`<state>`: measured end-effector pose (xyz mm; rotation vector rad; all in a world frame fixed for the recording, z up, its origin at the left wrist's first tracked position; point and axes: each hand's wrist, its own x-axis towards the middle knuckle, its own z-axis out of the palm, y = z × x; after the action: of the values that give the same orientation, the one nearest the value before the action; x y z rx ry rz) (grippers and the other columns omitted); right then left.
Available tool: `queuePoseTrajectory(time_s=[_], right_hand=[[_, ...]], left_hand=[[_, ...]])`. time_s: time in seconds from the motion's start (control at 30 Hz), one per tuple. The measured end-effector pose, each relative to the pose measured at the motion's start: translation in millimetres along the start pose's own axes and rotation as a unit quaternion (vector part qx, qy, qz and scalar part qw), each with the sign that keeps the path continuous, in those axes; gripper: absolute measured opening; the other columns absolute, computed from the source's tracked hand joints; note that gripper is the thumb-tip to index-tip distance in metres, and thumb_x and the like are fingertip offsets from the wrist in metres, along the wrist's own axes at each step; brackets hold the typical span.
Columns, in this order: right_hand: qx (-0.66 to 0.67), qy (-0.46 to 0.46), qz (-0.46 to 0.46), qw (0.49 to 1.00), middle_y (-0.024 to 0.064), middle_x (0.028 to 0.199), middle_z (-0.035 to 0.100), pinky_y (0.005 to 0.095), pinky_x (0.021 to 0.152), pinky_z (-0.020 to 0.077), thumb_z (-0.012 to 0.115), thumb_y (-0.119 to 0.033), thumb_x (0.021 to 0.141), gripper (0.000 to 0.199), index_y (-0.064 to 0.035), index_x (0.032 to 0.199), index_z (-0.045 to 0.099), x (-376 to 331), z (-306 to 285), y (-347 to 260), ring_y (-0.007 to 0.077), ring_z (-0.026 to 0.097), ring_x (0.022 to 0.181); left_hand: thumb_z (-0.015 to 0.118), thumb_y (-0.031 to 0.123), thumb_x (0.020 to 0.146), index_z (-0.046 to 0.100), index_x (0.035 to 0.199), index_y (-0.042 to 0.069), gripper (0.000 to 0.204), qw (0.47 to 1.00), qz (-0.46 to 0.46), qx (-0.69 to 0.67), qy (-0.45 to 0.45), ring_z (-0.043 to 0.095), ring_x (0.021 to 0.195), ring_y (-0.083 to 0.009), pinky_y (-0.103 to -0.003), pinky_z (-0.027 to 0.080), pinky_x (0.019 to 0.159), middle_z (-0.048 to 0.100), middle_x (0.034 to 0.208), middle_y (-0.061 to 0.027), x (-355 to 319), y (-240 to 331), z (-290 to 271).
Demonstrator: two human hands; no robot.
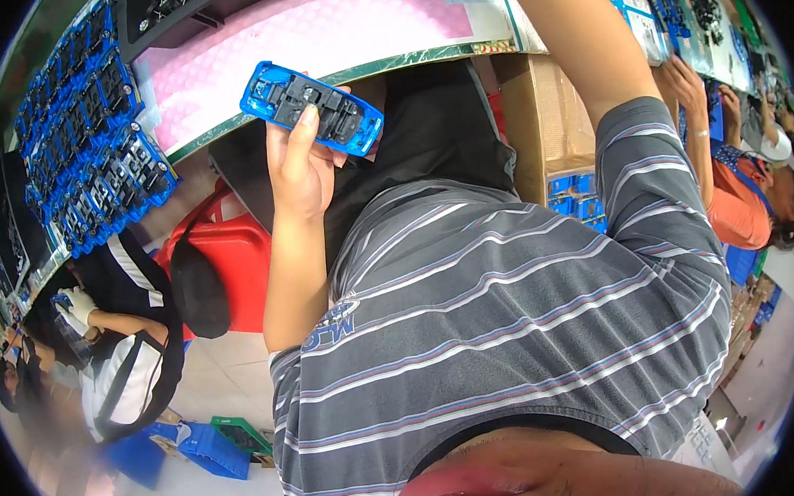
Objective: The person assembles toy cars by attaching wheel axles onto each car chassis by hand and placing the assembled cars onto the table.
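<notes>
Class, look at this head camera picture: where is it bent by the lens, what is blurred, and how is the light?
Head view: fisheye bends the bench edge and leaves a black rim; even bright light, no hard shadows; the blue toy car in the left hand is sharp; a pinkish shape at the bottom edge is blurred; the right hand is out of view.

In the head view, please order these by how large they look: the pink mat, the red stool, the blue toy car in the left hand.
1. pink mat
2. red stool
3. blue toy car, held in the left hand

Nearness to the camera makes true sizes unsure.
</notes>
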<state>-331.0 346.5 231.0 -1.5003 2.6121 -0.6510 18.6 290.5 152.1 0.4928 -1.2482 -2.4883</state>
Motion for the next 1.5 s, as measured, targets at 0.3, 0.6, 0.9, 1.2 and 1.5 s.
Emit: queuePoseTrajectory(time_s=[0.3, 0.6, 0.9, 1.2, 1.5], right_hand=[[-0.002, 0.058, 0.031, 0.998, 0.0129, 0.075, 0.069, 0.0360, 0.068, 0.0523, 0.081, -0.023, 0.079, 0.033, 0.0002, 0.101, 0.070, -34, -18, 6, 0.0256, 0.067, 0.071], [0.092, 0.099, 0.069, 0.988, 0.0131, 0.073, 0.072, 0.0346, 0.069, 0.0531, 0.082, -0.027, 0.080, 0.025, -0.0024, 0.086, 0.077, -29, -15, -1, 0.0253, 0.069, 0.071], [0.264, 0.184, -0.062, 0.945, 0.0154, 0.106, 0.066, 0.0333, 0.076, 0.0556, 0.080, -0.017, 0.080, 0.027, 0.0024, 0.096, 0.070, -149, -1, -86, 0.0267, 0.069, 0.086], [0.236, 0.138, -0.089, 0.958, 0.0122, 0.105, 0.062, 0.0381, 0.084, 0.0520, 0.090, -0.020, 0.060, 0.068, -0.0035, 0.119, 0.062, -201, 62, -124, 0.0301, 0.062, 0.097], [0.227, 0.164, -0.123, 0.952, 0.0142, 0.098, 0.067, 0.0372, 0.080, 0.0530, 0.083, -0.020, 0.073, 0.042, -0.0019, 0.107, 0.067, -172, 36, -113, 0.0314, 0.066, 0.091]], left_hand=[[0.049, 0.020, 0.100, 0.051, 0.128, 0.005, 0.032, 0.994, 0.016, -0.109, -0.026, 0.068, 0.088, -0.0246, -0.032, 0.051, 0.057, 0.066, 0.115, -0.0162, 0, 2, -2], [0.049, 0.015, 0.099, 0.055, 0.120, -0.004, 0.029, 0.990, 0.041, -0.129, -0.033, 0.072, 0.080, -0.0315, -0.036, 0.062, 0.061, 0.070, 0.101, -0.0196, 0, -5, 4], [0.051, 0.017, 0.099, 0.053, 0.122, -0.001, 0.030, 0.996, 0.070, -0.036, 0.030, 0.071, 0.082, -0.0299, -0.036, 0.060, 0.065, 0.069, 0.104, -0.0177, -9, -10, 2], [0.052, 0.013, 0.100, 0.051, 0.125, 0.004, 0.026, 0.993, 0.080, -0.042, 0.072, 0.066, 0.097, -0.0226, -0.036, 0.058, 0.075, 0.063, 0.115, -0.0119, -4, -28, 26], [0.053, 0.015, 0.100, 0.049, 0.129, 0.002, 0.032, 0.994, 0.080, -0.029, 0.065, 0.069, 0.094, -0.0254, -0.033, 0.058, 0.072, 0.065, 0.116, -0.0142, -18, -22, 16]])
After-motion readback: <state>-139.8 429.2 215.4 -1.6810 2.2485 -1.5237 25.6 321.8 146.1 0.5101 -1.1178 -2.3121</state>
